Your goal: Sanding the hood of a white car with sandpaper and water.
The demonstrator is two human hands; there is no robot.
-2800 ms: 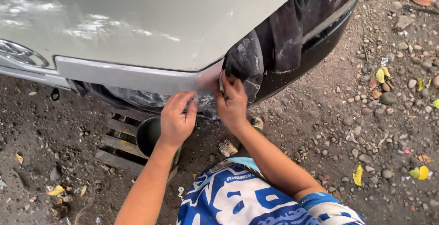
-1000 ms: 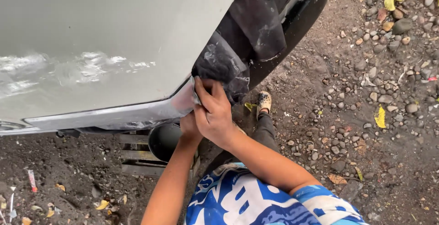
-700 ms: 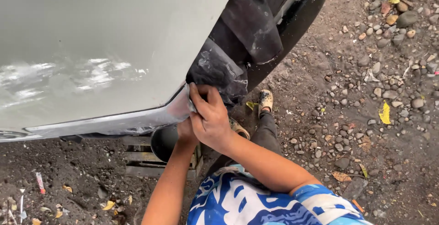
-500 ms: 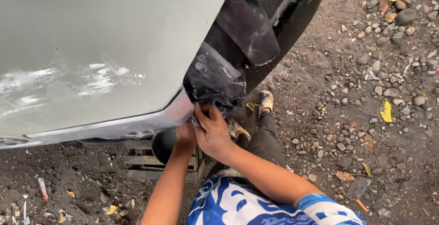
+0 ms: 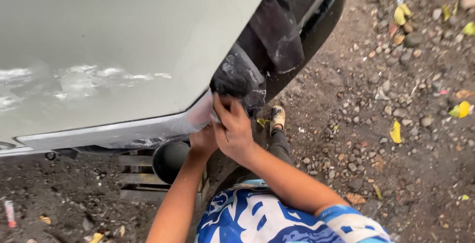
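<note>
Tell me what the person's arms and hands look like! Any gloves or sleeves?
No gloves: both the left hand and right hand are bare, and so are the forearms. Short sleeves end above the elbow, part of a blue shirt with white patterns.

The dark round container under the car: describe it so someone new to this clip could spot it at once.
Start at the large pale grey car panel and follow its lower edge to where the right hand overlaps the left hand. Just below and left of them, the dark round container sits on a slatted wooden pallet. It is the only round, open-mouthed thing on the dirt there.
</note>
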